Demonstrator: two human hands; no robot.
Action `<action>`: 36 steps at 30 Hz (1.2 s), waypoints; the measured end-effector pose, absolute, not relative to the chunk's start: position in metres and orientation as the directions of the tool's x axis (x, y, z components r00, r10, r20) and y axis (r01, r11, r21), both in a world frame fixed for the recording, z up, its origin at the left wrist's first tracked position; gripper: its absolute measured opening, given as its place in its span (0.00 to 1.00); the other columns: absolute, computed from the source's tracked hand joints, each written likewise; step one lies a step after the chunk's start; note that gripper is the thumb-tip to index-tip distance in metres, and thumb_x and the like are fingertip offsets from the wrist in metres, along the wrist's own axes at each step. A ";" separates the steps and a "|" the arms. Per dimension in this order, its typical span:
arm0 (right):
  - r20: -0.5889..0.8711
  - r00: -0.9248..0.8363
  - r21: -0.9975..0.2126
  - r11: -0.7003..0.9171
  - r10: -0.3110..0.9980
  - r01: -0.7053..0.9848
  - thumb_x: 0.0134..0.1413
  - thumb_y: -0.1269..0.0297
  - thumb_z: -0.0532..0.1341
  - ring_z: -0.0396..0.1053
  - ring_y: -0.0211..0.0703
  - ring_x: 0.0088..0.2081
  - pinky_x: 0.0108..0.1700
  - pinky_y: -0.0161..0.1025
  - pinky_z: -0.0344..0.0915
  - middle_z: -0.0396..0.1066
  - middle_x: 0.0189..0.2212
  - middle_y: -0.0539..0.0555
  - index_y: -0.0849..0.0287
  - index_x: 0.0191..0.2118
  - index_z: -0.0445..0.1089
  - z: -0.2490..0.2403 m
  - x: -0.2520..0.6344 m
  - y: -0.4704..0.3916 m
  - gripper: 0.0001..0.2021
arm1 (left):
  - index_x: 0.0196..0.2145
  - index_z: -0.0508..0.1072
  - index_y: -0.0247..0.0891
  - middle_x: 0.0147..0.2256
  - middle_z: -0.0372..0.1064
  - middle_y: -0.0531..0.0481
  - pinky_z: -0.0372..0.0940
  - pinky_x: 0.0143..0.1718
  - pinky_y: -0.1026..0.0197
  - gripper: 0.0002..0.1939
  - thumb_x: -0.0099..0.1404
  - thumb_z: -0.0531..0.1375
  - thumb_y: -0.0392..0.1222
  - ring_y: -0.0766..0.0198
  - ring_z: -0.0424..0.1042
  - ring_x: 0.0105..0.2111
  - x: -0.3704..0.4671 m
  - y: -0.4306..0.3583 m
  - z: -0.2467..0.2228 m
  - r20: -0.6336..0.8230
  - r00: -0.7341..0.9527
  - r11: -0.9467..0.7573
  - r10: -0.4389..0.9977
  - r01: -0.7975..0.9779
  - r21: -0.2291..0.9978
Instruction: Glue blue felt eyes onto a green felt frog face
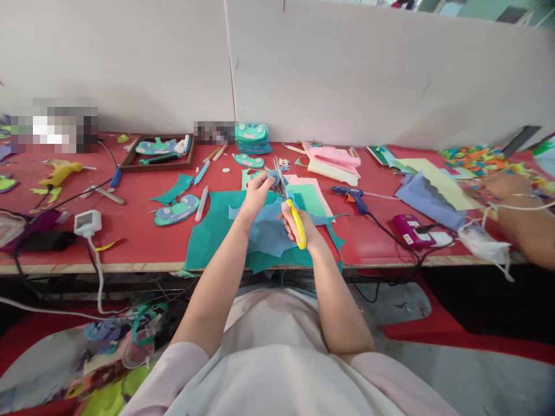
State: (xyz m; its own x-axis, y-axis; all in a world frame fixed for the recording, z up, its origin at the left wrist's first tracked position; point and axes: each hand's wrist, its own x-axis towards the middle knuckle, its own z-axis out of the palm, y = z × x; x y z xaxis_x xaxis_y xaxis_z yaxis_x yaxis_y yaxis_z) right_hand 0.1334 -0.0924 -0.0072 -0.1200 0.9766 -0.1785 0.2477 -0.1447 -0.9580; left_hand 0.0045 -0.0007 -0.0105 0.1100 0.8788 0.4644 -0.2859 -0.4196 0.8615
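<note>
My left hand [256, 193] pinches a small piece of blue felt [273, 176]. In my right hand [306, 226] is a pair of scissors [296, 222] with yellow and pink handles; the blades point away from me and meet the blue piece. Whether they are cutting through it I cannot tell. Below both hands lie cut-up light blue felt [266, 234] and a larger teal sheet [212, 225]. A mint green sheet [310, 199] with pink beneath it is just beyond my right hand. Left of the teal sheet rests a teal and blue cutout [176, 210] with pink spots.
A stack of green face-like cutouts [252, 138] stands by the wall. To the left are a brown tray [156, 167] and a yellow glue gun [63, 172]. Rightward lie a blue glue gun [353, 196], a purple power strip [411, 231] and another person's arm [526, 216].
</note>
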 end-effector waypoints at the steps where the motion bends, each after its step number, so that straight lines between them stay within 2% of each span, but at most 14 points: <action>1: -0.159 -0.134 -0.961 -0.122 0.978 0.250 0.49 0.35 0.50 0.52 0.31 0.14 0.15 0.34 0.52 0.52 0.17 0.45 0.57 0.29 0.61 -0.007 0.134 -0.093 0.26 | 0.23 0.65 0.37 0.22 0.62 0.55 0.62 0.28 0.64 0.10 0.60 0.57 0.44 0.69 0.65 0.24 0.004 0.000 -0.011 0.466 0.111 -0.421 0.878 -0.288 0.860; 8: -0.081 -0.223 -0.966 -0.021 0.972 0.257 0.54 0.42 0.50 0.54 0.33 0.17 0.20 0.35 0.53 0.49 0.17 0.46 0.57 0.24 0.57 0.004 0.136 -0.098 0.22 | 0.24 0.67 0.37 0.22 0.61 0.54 0.62 0.28 0.64 0.10 0.60 0.56 0.43 0.69 0.65 0.23 0.004 -0.002 -0.008 0.482 0.194 -0.425 0.854 -0.274 0.863; 14: -0.078 -0.231 -0.963 -0.014 0.970 0.268 0.55 0.42 0.49 0.53 0.34 0.17 0.20 0.36 0.52 0.49 0.15 0.46 0.57 0.23 0.56 0.003 0.136 -0.096 0.22 | 0.23 0.66 0.37 0.22 0.61 0.55 0.62 0.28 0.64 0.10 0.60 0.55 0.43 0.70 0.64 0.23 0.005 -0.003 -0.006 0.481 0.199 -0.425 0.854 -0.266 0.865; 22: -0.068 -0.212 -0.965 -0.010 0.975 0.262 0.55 0.41 0.48 0.54 0.33 0.15 0.18 0.35 0.52 0.52 0.16 0.46 0.56 0.25 0.57 -0.007 0.140 -0.091 0.22 | 0.24 0.67 0.36 0.22 0.61 0.54 0.62 0.28 0.65 0.09 0.60 0.55 0.40 0.70 0.64 0.23 0.004 -0.004 -0.005 0.488 0.179 -0.439 0.854 -0.255 0.862; 27: -0.065 -0.209 -0.976 -0.019 0.976 0.218 0.53 0.41 0.50 0.54 0.32 0.16 0.17 0.34 0.52 0.52 0.17 0.46 0.57 0.26 0.58 -0.011 0.142 -0.090 0.21 | 0.24 0.66 0.37 0.22 0.61 0.55 0.62 0.28 0.65 0.09 0.60 0.55 0.40 0.70 0.63 0.23 0.004 -0.005 -0.004 0.488 0.192 -0.439 0.851 -0.248 0.863; 32: -0.128 -0.161 -0.980 -0.099 0.979 0.175 0.51 0.37 0.49 0.51 0.31 0.14 0.15 0.34 0.50 0.52 0.18 0.46 0.57 0.28 0.60 -0.010 0.139 -0.091 0.24 | 0.23 0.65 0.37 0.21 0.61 0.55 0.61 0.27 0.65 0.09 0.60 0.55 0.40 0.70 0.64 0.23 0.004 -0.006 -0.002 0.493 0.208 -0.446 0.845 -0.236 0.863; 36: -0.133 -0.148 -0.978 -0.105 0.980 0.179 0.49 0.35 0.48 0.51 0.30 0.13 0.14 0.33 0.51 0.52 0.17 0.45 0.56 0.28 0.61 -0.006 0.136 -0.094 0.26 | 0.22 0.64 0.37 0.21 0.61 0.55 0.61 0.27 0.65 0.10 0.60 0.55 0.41 0.70 0.63 0.23 0.004 -0.005 -0.002 0.481 0.208 -0.438 0.852 -0.223 0.871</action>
